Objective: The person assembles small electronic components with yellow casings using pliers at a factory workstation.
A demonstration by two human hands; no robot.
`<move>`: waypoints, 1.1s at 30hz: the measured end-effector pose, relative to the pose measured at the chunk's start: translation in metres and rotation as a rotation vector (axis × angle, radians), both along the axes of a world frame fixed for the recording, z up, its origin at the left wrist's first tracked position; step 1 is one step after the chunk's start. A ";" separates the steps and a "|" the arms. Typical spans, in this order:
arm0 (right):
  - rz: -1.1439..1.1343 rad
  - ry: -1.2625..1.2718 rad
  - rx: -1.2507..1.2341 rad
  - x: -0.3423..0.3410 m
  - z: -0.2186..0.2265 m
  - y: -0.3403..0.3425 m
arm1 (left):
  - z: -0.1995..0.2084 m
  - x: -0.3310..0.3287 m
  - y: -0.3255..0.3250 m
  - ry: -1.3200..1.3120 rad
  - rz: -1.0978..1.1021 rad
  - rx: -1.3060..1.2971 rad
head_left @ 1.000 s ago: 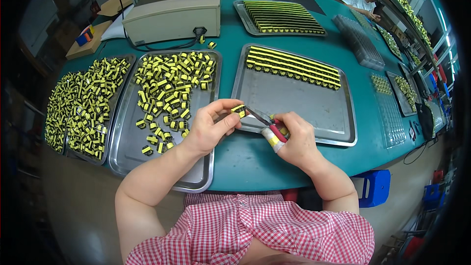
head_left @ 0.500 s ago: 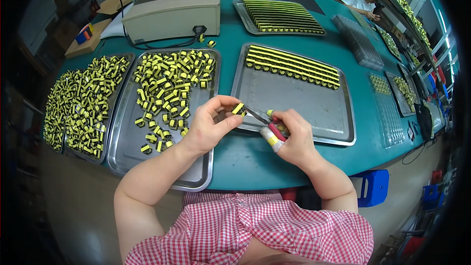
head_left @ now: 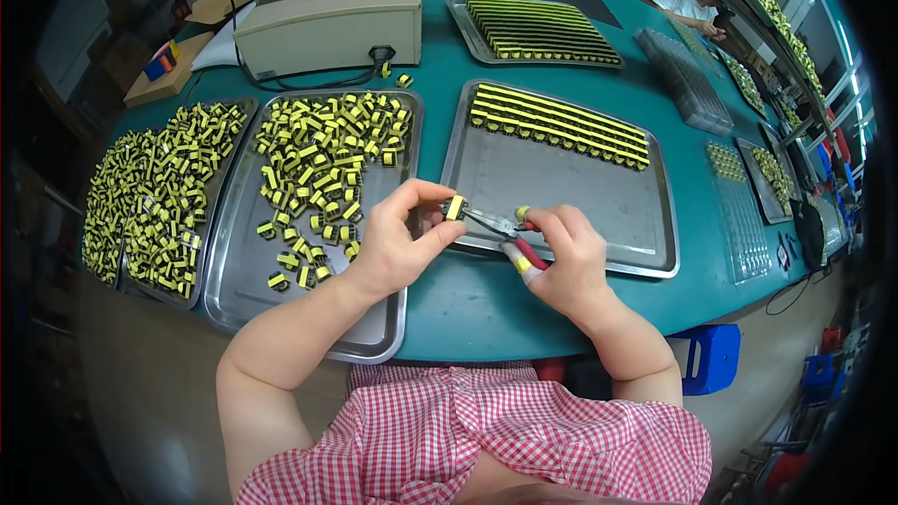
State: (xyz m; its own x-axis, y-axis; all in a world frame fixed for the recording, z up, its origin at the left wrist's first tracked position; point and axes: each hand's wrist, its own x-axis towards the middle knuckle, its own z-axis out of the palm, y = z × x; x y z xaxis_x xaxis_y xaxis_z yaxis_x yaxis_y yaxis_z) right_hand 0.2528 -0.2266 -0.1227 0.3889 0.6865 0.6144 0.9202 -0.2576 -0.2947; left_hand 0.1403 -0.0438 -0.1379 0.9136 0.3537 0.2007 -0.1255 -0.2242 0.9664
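Between thumb and forefinger, my left hand (head_left: pixel 402 241) pinches a small black transformer (head_left: pixel 455 208) wrapped in yellow tape. My right hand (head_left: pixel 572 260) is closed around red-handled pliers (head_left: pixel 531 252), with white and yellow wrapping on its fingers. The pliers' dark jaws point left and reach the transformer's right side; whether they grip anything there is too small to tell. Below the left forearm and to its left lies a metal tray (head_left: pixel 245 295) of loose, jumbled transformers. Behind the hands, another metal tray (head_left: pixel 561 189) carries neat rows of them along its far side.
More loose transformers fill trays (head_left: pixel 164 196) at the far left. A beige machine (head_left: pixel 329 23) with a plugged-in cable stands behind. A full tray of rows (head_left: pixel 543 30) sits at the back, clear plastic trays (head_left: pixel 683 79) at the right. A blue stool (head_left: pixel 713 358) is below the table edge.
The transformer has turned more upright in my left fingers. The pliers have shifted slightly down against its right side, and my right hand has tilted a little.
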 end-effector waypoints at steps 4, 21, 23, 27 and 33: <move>-0.008 0.009 0.009 -0.002 0.000 -0.001 | -0.001 -0.001 -0.002 -0.004 0.026 0.046; -0.021 0.071 -0.024 -0.006 -0.001 0.000 | -0.008 0.003 -0.003 -0.099 0.075 0.019; -0.024 0.078 -0.028 -0.006 -0.001 0.000 | -0.004 0.001 -0.004 -0.065 0.075 0.024; 0.033 0.224 -0.023 -0.005 -0.003 0.001 | -0.003 0.003 -0.006 -0.093 0.040 -0.059; 0.262 1.259 -0.019 0.000 -0.006 0.000 | -0.006 0.003 -0.007 -0.099 -0.123 -0.278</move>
